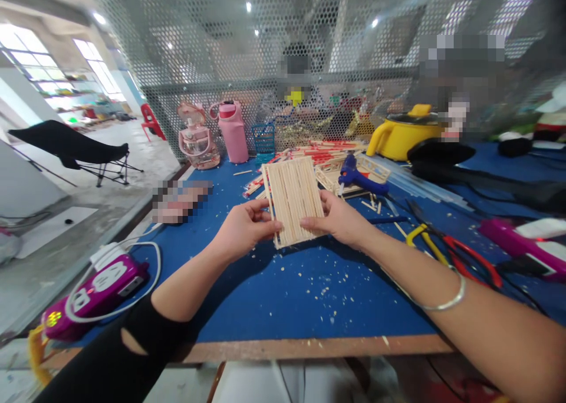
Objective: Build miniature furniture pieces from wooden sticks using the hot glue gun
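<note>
A flat panel of pale wooden sticks point(294, 199) laid side by side is held up over the blue table. My left hand point(245, 229) grips its left edge, thumb on the front face and fingers behind. At the right edge my right hand point(340, 220) pinches it the same way. Behind the panel lie loose sticks with red parts point(329, 149) and a small frame of sticks point(374, 170). A blue glue gun point(360, 179) rests on that frame.
Pliers with yellow and red handles point(471, 261) lie at the right, near a purple device point(522, 243). A purple power strip point(97, 291) is front left. Farther back stand a pink bottle point(233, 133), a clear bottle point(198, 143) and a yellow pot point(404, 136).
</note>
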`<state>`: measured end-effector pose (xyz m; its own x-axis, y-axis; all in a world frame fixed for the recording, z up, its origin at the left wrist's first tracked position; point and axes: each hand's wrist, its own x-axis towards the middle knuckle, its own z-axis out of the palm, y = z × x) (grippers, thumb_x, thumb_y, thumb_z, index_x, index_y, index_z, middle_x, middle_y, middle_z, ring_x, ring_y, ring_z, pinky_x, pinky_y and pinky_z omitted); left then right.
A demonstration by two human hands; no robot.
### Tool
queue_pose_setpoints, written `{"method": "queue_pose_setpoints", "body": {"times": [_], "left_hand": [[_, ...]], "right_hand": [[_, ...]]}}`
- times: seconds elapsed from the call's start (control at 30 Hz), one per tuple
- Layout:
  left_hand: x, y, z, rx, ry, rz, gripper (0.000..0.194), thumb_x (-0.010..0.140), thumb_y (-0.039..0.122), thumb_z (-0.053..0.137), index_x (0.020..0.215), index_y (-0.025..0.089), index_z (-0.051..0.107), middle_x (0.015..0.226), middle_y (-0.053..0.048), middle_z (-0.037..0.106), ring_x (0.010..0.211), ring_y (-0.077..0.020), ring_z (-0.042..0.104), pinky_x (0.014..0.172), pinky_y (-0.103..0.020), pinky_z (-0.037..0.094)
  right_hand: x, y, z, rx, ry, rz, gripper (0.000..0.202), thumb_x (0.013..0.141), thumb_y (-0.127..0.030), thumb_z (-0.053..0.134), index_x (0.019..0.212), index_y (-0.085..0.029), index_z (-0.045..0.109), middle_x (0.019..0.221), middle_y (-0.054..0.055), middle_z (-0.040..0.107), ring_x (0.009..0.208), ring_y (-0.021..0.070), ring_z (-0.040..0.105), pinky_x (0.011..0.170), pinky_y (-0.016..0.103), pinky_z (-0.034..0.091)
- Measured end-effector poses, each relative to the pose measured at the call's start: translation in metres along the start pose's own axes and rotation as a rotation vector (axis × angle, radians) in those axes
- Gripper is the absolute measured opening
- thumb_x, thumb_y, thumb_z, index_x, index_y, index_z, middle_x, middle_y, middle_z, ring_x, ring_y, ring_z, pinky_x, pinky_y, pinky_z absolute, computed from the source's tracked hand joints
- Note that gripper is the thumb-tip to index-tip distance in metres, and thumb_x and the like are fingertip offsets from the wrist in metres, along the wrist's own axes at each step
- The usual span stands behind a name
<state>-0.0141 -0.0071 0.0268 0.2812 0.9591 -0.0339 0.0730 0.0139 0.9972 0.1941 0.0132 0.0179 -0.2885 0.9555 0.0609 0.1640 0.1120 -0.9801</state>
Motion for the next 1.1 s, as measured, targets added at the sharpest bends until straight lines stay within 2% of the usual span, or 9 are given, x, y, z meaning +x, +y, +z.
{"method": "queue_pose_setpoints", "body": {"times": [0.1,0.27,0.4,0.5,0.6,0.77,0.87,1.0,1.1], "left_hand": [[0.003,-0.003,-0.002,0.149,-0.027,0.154,0.035,0.068,0.02,0.068,0.102,0.016,0.067,0.083,-0.004,0.069,0.073,-0.0155,0.062,0.072,-0.03,0.048],[0.001,-0.006,-0.002,0.289,-0.065,0.199,0.016,0.071,0.021,0.064,0.084,0.014,0.069,0.081,-0.005,0.07,0.072,-0.0166,0.061,0.068,-0.028,0.047],[0.0,-0.006,-0.001,0.433,-0.006,0.293,0.012,0.073,0.023,0.061,0.08,0.016,0.069,0.074,-0.002,0.069,0.068,-0.0158,0.059,0.065,-0.026,0.045],[0.004,-0.008,-0.001,0.392,-0.003,0.278,0.013,0.072,0.023,0.062,0.079,0.016,0.069,0.073,-0.002,0.069,0.067,-0.0158,0.06,0.064,-0.025,0.045],[0.008,-0.011,-0.001,0.315,-0.012,0.254,0.012,0.071,0.022,0.062,0.079,0.015,0.069,0.075,-0.002,0.069,0.067,-0.0153,0.06,0.065,-0.026,0.046],[0.008,-0.012,0.0,0.284,0.004,0.232,0.01,0.069,0.02,0.063,0.076,0.014,0.067,0.071,-0.002,0.067,0.063,-0.0133,0.057,0.061,-0.025,0.044],[0.009,-0.011,0.0,0.311,-0.002,0.243,0.009,0.069,0.02,0.062,0.075,0.014,0.067,0.07,-0.001,0.065,0.064,-0.0132,0.056,0.062,-0.024,0.043],[0.009,-0.012,-0.001,0.328,-0.035,0.245,0.014,0.071,0.022,0.061,0.08,0.013,0.068,0.074,-0.002,0.066,0.066,-0.0137,0.057,0.064,-0.024,0.043],[0.009,-0.012,-0.001,0.332,-0.048,0.249,0.019,0.073,0.026,0.061,0.084,0.013,0.069,0.077,-0.003,0.067,0.068,-0.014,0.057,0.064,-0.023,0.043]], "right_hand": [[0.0,0.001,0.0,-0.148,0.087,-0.077,0.057,0.059,-0.02,0.075,0.11,-0.019,0.048,0.115,0.01,0.064,0.104,0.0237,0.062,0.091,0.044,0.05],[-0.001,-0.001,-0.001,-0.22,0.041,-0.087,0.049,0.059,-0.019,0.075,0.103,-0.019,0.055,0.105,0.007,0.069,0.095,0.0237,0.066,0.086,0.043,0.052],[-0.004,-0.005,0.0,-0.312,0.125,-0.124,0.04,0.057,-0.018,0.074,0.094,-0.019,0.06,0.097,0.006,0.071,0.089,0.0242,0.067,0.083,0.041,0.053],[-0.003,-0.004,0.001,-0.305,0.148,-0.116,0.04,0.057,-0.021,0.074,0.095,-0.018,0.06,0.097,0.007,0.072,0.087,0.0244,0.067,0.08,0.04,0.053],[-0.001,-0.002,0.003,-0.275,0.097,-0.083,0.039,0.059,-0.021,0.073,0.096,-0.016,0.062,0.098,0.008,0.072,0.088,0.0245,0.067,0.081,0.039,0.053],[-0.002,-0.007,-0.009,-0.513,0.04,-0.124,0.04,0.066,-0.027,0.07,0.104,-0.018,0.062,0.108,0.009,0.069,0.097,0.0253,0.065,0.085,0.038,0.051],[-0.015,-0.027,-0.032,-0.83,-0.03,-0.14,0.041,0.063,-0.03,0.072,0.102,-0.022,0.064,0.106,0.007,0.07,0.095,0.0269,0.065,0.078,0.036,0.051],[-0.043,-0.076,-0.047,-1.12,-0.026,-0.082,0.017,0.071,-0.042,0.065,0.073,-0.024,0.067,0.066,0.001,0.069,0.057,0.019,0.062,0.049,0.028,0.044],[-0.051,-0.109,-0.031,-1.052,0.107,-0.317,0.024,0.081,-0.043,0.055,0.069,-0.024,0.064,0.058,-0.001,0.063,0.051,0.0136,0.057,0.048,0.026,0.041]]}}
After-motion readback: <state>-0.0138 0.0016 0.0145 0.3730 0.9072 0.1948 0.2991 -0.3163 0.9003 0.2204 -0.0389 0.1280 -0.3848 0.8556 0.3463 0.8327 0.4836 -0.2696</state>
